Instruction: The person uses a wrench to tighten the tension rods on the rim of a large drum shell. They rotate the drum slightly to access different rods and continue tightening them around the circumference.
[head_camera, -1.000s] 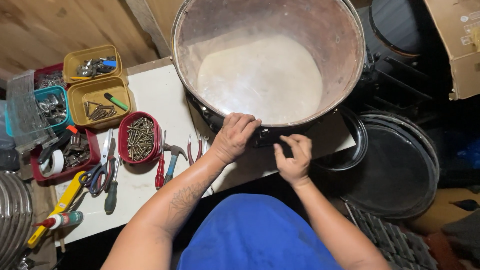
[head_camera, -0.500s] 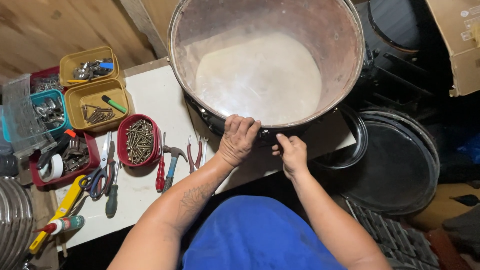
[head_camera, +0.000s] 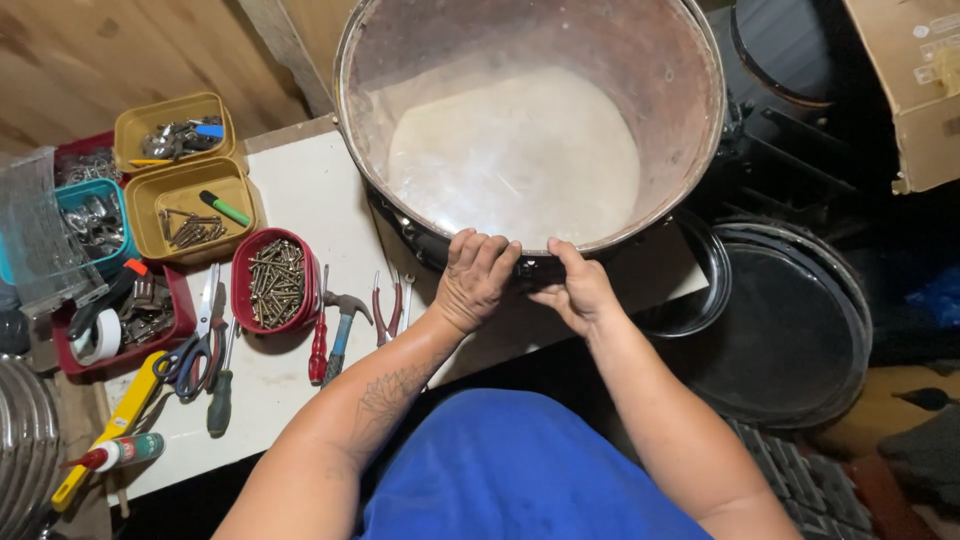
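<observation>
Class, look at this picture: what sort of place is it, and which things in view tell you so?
Probably a home workshop. A white workbench carries a hammer, pliers and a red tub of screws, and both hands grip the rim of a big drum shell.

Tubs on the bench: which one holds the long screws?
The red tub, nearest the left hand. The two yellow tubs and the teal tub lie farther left.

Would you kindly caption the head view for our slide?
Both hands, left hand and right hand, grip the drum shell rim.
</observation>
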